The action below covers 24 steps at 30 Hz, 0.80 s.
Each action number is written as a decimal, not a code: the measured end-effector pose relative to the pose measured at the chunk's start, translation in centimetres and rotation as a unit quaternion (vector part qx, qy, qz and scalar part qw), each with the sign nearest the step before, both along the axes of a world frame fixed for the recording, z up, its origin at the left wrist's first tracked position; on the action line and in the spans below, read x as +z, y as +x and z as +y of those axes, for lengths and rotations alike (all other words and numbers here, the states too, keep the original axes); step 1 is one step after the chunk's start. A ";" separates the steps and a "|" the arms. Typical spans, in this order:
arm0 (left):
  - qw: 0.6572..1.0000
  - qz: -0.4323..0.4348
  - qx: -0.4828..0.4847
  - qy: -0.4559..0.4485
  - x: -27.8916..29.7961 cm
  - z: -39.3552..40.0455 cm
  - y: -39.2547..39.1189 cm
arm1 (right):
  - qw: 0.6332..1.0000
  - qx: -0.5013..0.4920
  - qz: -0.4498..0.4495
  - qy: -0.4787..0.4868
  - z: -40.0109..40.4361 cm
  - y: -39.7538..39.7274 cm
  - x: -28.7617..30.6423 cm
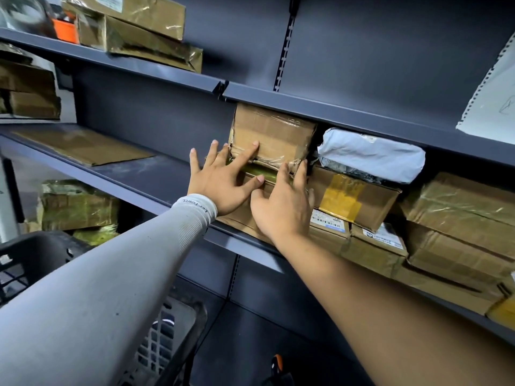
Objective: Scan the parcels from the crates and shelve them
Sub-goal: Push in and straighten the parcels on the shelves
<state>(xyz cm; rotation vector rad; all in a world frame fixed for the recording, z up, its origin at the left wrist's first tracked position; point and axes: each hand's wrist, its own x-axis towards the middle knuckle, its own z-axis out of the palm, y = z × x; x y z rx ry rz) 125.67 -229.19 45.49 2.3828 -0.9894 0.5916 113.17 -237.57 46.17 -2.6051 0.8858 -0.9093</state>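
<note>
On the middle shelf (156,174) a taped cardboard parcel (274,135) sits on top of another box, just under the upper shelf. The left hand (223,179) presses it with straight, spread fingers. The right hand (284,204) lies against its lower edge, fingers seemingly relaxed, gripping nothing.

Premises: parcel depot or stockroom. Evidence: dark metal shelving (156,178) on slotted uprights, stocked with taped cardboard parcels (274,132), a grey mailer bag (370,154), barcode labels (328,220); black plastic crate (36,254) below.
</note>
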 end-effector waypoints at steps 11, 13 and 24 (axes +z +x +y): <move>0.998 0.039 -0.027 -0.034 -0.8 2.5 -1.7 | 1.000 0.009 -0.023 -0.010 2.7 -1.6 0.0; 0.997 0.047 -0.032 -0.049 -0.9 2.7 -2.1 | 0.999 0.015 -0.030 -0.007 3.0 -1.9 0.0; 0.998 0.026 -0.050 -0.027 -2.0 4.2 -5.6 | 0.997 0.071 -0.027 0.024 4.9 -4.5 -0.2</move>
